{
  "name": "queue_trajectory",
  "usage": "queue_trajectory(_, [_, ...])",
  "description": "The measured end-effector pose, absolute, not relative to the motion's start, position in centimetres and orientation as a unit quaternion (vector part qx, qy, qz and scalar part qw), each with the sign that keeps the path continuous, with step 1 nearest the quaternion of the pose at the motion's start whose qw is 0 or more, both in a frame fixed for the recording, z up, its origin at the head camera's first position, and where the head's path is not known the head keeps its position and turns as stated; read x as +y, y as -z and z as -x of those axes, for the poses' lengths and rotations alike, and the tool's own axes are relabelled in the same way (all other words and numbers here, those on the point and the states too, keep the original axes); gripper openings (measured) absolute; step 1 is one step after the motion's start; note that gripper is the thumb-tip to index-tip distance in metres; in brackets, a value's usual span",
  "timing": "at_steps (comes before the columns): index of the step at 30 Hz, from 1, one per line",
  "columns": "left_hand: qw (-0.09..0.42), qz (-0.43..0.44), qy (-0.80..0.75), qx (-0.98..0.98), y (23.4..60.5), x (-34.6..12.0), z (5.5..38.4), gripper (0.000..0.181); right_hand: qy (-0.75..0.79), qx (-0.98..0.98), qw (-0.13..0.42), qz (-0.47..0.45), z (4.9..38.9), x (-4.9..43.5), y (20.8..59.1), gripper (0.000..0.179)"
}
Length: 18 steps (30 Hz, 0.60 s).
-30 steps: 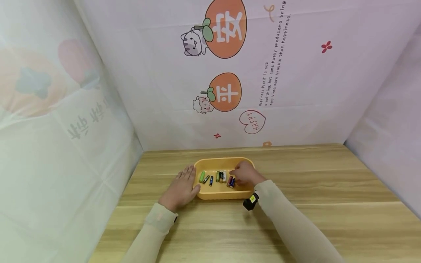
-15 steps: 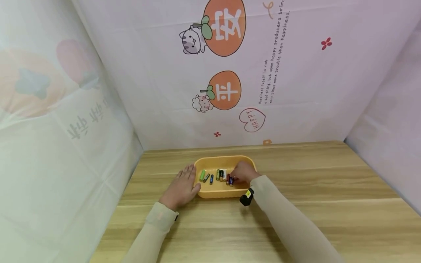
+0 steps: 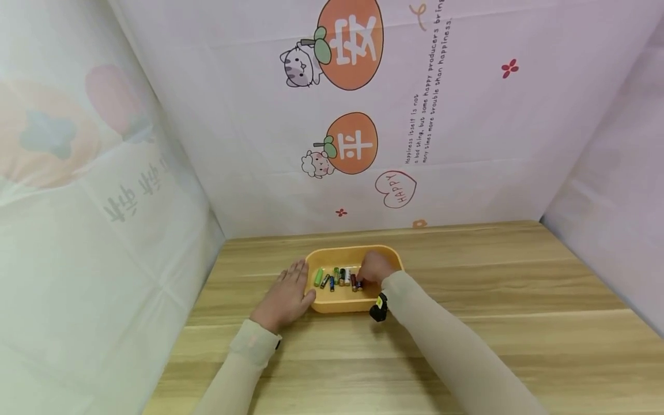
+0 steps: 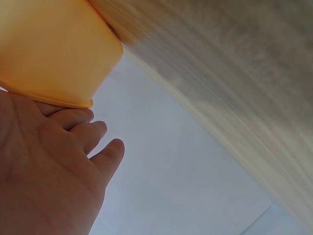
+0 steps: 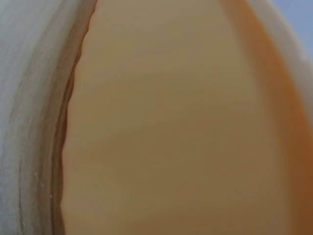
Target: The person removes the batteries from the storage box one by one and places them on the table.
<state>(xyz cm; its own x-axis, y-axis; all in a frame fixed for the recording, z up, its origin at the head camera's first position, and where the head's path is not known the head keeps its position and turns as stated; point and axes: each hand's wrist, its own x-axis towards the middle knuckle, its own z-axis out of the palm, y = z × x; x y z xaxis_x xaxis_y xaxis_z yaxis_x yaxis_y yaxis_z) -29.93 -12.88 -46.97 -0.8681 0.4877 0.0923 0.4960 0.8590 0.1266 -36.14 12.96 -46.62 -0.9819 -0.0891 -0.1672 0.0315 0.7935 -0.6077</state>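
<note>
Several batteries lie inside a yellow-orange plastic tray [image 3: 332, 306] on the table. Toward the tray's left end are a light green battery [image 3: 319, 277], a dark slim one and a blue slim one [image 3: 332, 283]. Beside them a green, a black and a white battery [image 3: 347, 277] stand side by side, then a dark red battery [image 3: 354, 282] and a dark blue battery [image 3: 360, 285]. My right hand [image 3: 376, 267] reaches into the tray, fingertips down at the dark blue battery; its finger undersides are hidden. My left hand [image 3: 282, 297] rests flat-fingered against the tray's left wall, palm showing in the left wrist view.
The tray stands on a wood-grain table [image 3: 467, 323] near its back edge. A printed white cloth [image 3: 467, 144] hangs behind, with more cloth at both sides. In the right wrist view the tray's outer wall [image 5: 171, 122] fills most of the picture.
My right hand has shifted left inside the tray. The row from the green to the dark blue battery has slid left and closed up toward the slim blue one. My left hand has stayed put.
</note>
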Motion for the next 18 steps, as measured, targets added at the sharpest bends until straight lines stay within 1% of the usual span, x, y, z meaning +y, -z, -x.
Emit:
queue_trajectory(3, [0.026, 0.256, 0.072, -0.964, 47.05, -12.98, 29.94, 0.069, 0.315, 0.944, 0.101, 0.003, 36.19, 12.62, 46.70, 0.021])
queue_trajectory(8, [0.028, 0.252, 0.069, -0.965, 47.46, -12.97, 29.87, 0.068, 0.324, 0.940, 0.109, -0.010, 36.05, 12.56, 47.16, 0.021])
queue_trajectory(18, [0.035, 0.252, 0.075, -0.964, 47.46, -12.76, 30.01, 0.068, 0.378, 0.920, 0.101, -0.001, 35.69, 12.96, 46.64, 0.016])
